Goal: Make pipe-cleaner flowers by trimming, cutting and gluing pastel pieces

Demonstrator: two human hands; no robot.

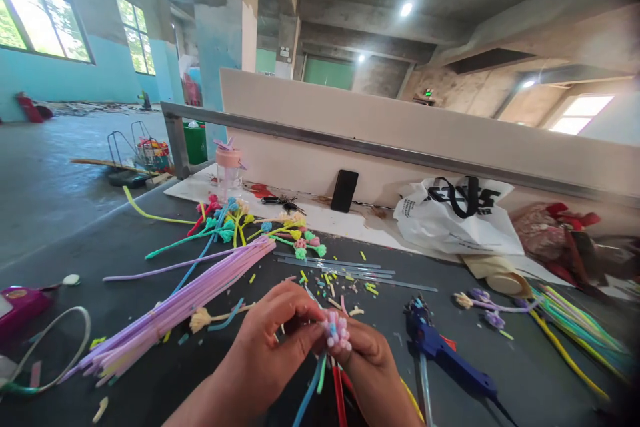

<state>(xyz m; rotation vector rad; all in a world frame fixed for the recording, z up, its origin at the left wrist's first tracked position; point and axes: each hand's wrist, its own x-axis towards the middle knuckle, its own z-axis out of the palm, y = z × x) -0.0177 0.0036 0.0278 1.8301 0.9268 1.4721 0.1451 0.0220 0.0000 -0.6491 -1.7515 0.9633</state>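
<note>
Pink flower point(337, 331) at lower centre of the frame, left hand point(281, 325) pinching its left edge between thumb and fingers, right hand point(367, 352) gripping it from the right, both above dark counter point(380, 310), lilac stem bundle point(185, 303) at lower left, glue gun point(450, 357) at lower right.

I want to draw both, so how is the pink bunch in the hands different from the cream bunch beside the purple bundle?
The pink bunch is pale pink with some blue; the cream bunch looks plain cream. The pink bunch is held by the left hand and right hand; the cream bunch lies on the table. Both are small, bumpy clusters.
</note>
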